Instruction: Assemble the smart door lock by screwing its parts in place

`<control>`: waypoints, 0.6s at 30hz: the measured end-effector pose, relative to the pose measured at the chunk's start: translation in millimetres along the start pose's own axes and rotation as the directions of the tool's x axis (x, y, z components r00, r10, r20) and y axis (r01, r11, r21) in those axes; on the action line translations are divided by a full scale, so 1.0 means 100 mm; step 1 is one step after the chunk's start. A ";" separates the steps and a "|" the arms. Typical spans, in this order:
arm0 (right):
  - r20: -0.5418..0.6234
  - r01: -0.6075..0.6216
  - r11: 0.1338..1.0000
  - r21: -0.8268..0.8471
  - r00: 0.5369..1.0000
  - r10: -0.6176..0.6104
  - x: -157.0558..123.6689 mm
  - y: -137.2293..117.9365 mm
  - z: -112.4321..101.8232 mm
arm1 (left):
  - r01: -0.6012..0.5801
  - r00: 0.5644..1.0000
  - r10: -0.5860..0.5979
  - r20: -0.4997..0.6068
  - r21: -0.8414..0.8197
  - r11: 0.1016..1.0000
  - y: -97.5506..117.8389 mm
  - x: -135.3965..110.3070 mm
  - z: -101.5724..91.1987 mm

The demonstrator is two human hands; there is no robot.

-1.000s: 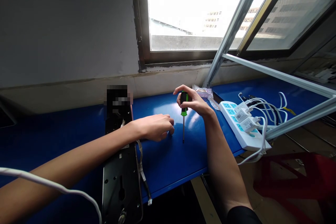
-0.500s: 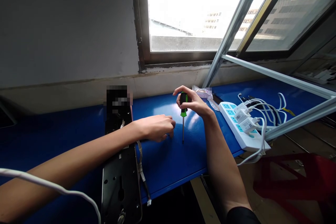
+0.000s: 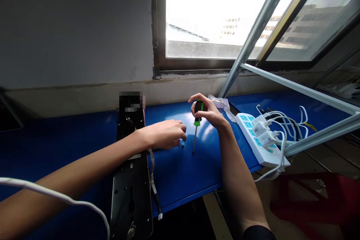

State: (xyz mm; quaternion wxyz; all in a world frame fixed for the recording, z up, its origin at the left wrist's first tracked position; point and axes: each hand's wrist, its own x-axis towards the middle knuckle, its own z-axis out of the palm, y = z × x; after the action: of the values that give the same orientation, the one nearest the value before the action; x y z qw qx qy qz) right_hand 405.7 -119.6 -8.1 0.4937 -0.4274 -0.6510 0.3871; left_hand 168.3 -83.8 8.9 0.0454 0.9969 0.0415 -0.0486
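My right hand [image 3: 209, 111] is closed around the black-and-green handle of a screwdriver [image 3: 197, 120], whose shaft slants down with its tip low over the blue table. To its left, my left hand [image 3: 168, 134] reaches across with fingers curled downward. Small dark pieces that look like screws [image 3: 182, 146] lie by those fingertips. What the fingers pinch, if anything, is hidden. Beneath my left forearm lies a long black metal panel [image 3: 132, 191] with holes and slots. A wrapped cable [image 3: 152, 174] with a white end connector runs along the panel's right edge.
A white power strip [image 3: 277, 159] with plugged chargers and tangled white cables sits at the right, near a metal frame [image 3: 298, 84]. A clear plastic bag [image 3: 221, 102] rests by the wall. One white cable [image 3: 56, 195] crosses the lower left. The table's front edge runs below my hands.
The small dark pieces now show below my left fingertips, and my left hand has shifted slightly left. The screwdriver leans more, its tip further left. The camera view has shifted a little.
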 end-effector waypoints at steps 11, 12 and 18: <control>-0.239 0.165 0.986 -0.021 0.957 -0.165 0.11 0.08 0.44 | 0.130 0.949 -0.139 -0.283 -0.049 0.990 0.09 -0.90 -0.18; -0.262 0.186 0.982 -0.039 0.946 -0.190 0.12 0.07 0.50 | 0.143 0.938 -0.155 -0.309 -0.059 0.988 0.09 -0.99 -0.18; -0.321 0.275 0.934 -0.228 0.884 -0.339 0.10 -0.05 0.89 | 0.228 0.856 -0.275 -0.438 -0.158 0.961 0.01 -1.39 -0.14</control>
State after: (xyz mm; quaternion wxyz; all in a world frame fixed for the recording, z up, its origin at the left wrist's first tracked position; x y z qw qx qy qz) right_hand 317.0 -118.9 -19.6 0.6185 -0.4232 -0.6421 0.1613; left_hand 31.6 -94.0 36.8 0.0775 0.9627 0.1833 0.1832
